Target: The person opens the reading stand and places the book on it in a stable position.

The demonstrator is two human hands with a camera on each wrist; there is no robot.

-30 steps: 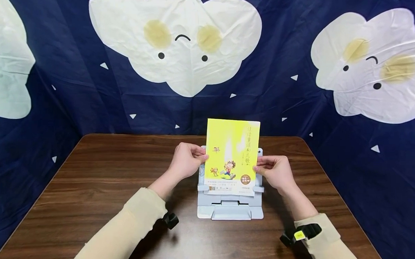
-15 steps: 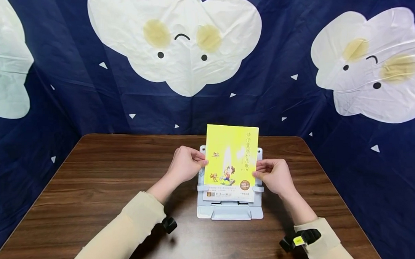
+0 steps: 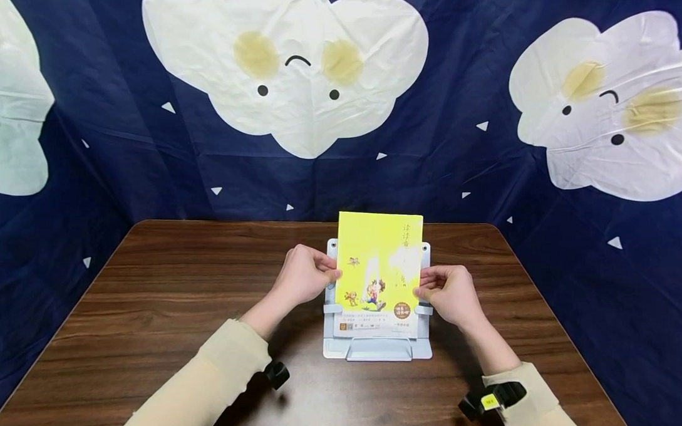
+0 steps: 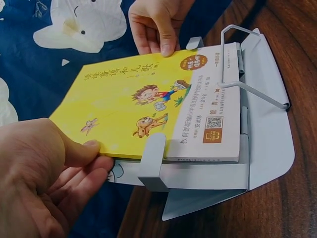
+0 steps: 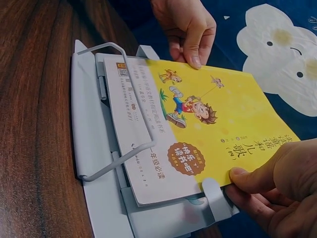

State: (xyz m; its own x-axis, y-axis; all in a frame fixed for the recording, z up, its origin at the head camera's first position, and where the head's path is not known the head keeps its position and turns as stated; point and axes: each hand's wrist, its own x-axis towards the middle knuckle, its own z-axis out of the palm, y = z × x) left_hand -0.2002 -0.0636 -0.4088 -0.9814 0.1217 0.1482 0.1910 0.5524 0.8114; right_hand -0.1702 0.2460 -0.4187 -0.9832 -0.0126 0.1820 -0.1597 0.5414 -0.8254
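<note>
A yellow and white children's book leans on a pale blue-grey book stand, cover facing up. My left hand pinches its left edge, thumb on the cover and fingers beneath. At the opposite edge, my right hand pinches the book the same way. In the left wrist view a side clip of the stand overlaps the cover's edge. A wire bar crosses the lower white part of the cover in the right wrist view. The book's bottom edge sits low on the stand, close to its hinge parts.
The stand rests on a dark brown wooden table with rounded back corners. Behind it hangs a dark blue cloth printed with white clouds and small triangles. Each wrist wears a black camera below a cream sleeve.
Both hands have moved the book downward along the stand, so its bottom edge is now nearer the front lip. The stand has stayed in place.
</note>
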